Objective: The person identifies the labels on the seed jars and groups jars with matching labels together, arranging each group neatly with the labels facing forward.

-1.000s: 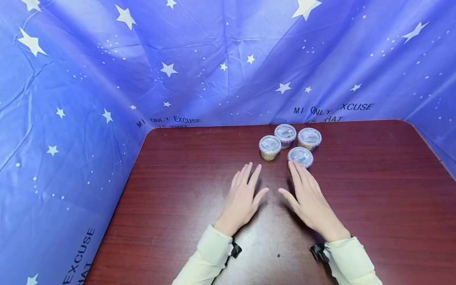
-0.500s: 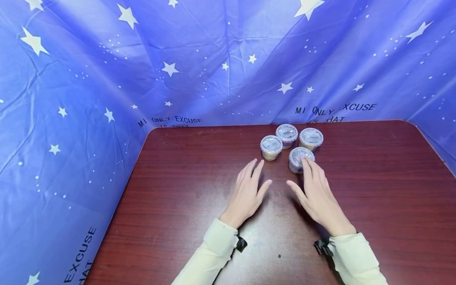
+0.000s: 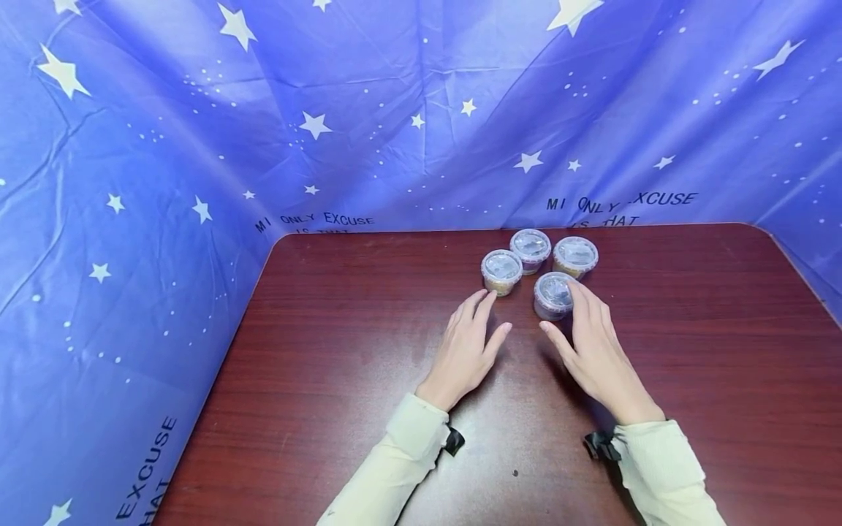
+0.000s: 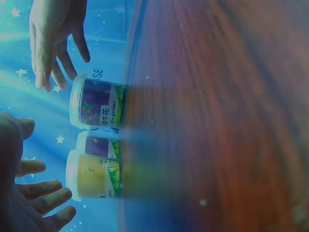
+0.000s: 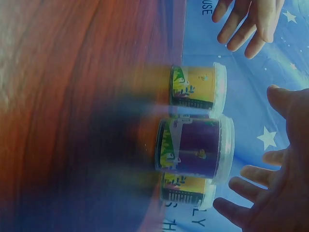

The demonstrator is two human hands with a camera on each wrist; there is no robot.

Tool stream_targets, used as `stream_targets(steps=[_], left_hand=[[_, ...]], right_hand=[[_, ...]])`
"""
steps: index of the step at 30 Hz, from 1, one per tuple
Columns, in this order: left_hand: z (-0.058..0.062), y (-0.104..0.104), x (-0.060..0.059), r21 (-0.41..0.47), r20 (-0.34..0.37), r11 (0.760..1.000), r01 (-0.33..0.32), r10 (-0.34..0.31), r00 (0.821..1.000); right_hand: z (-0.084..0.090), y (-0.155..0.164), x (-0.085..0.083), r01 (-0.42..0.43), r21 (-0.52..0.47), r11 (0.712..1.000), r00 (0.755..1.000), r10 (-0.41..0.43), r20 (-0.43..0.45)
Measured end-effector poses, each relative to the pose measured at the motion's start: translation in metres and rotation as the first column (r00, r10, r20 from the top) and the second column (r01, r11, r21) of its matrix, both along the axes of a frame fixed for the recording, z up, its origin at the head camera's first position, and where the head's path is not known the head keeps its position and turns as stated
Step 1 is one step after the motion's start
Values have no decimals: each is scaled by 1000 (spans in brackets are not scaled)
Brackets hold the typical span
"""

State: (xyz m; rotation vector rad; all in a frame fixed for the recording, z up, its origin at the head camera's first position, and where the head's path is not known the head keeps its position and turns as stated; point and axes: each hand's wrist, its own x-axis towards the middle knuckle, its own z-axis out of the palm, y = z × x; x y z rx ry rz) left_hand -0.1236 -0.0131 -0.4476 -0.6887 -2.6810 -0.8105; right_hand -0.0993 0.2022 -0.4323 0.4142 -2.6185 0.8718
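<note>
Both hands slid fwd | R hand [image 3: 592, 343] open, fingers at near tub [image 3: 552, 294], cupping to grab | L hand [image 3: 470, 343] open, flat on worktop [image 3: 342, 351], tips by left tub [image 3: 501, 270] | 4 tubs clustered at back

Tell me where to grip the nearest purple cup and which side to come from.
Grip the nearest purple cup round its side wall just under the lid rim, coming from the near side, where the right hand already is. It stands upright, its near and right sides look free, and the other three cups crowd behind it.
</note>
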Motion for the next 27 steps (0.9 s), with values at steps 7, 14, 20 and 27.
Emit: stream_targets(steps=[7,14,20,27], left_hand=[[3,4,-8,-45,-6,999,0,0,1000],[4,11,-14,-41,-1,998,36,-36,999],[2,19,-17,-55,10,998,43,-42,999],[-1,26,-20,-55,27,997,49,-47,998]], right_hand=[[4,3,-3,4,8,1000,1000,-4,-11],[5,5,-5,13,13,1000,1000,-13,-7],[5,8,-9,19,0,1000,999,-19,-41],[-1,15,-13,45,-25,999,999,-45,26]])
